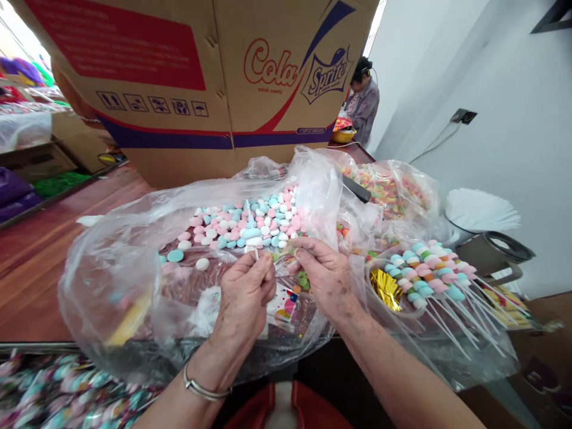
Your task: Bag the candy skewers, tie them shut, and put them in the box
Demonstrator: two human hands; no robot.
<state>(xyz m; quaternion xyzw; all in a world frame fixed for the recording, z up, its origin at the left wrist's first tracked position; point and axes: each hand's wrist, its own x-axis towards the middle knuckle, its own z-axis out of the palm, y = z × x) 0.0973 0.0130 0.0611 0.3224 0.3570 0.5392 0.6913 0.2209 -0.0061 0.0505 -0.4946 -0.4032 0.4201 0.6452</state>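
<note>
My left hand (245,295) pinches a thin white stick (256,254) upright between thumb and fingers. My right hand (325,273) is beside it, its fingertips closed on a small green candy (286,255) near the stick's tip. Both hands hover over a clear plastic bag (134,262) that holds a heap of pink, blue and white candies (250,223). A silver bangle sits on my left wrist.
Finished candy skewers (429,271) lie piled in a bowl at the right, beside gold foil (385,289). A bag of mixed gummies (388,190) lies behind. A large Cola Sprite cardboard box (201,77) stands at the back. Another person (364,98) works far off.
</note>
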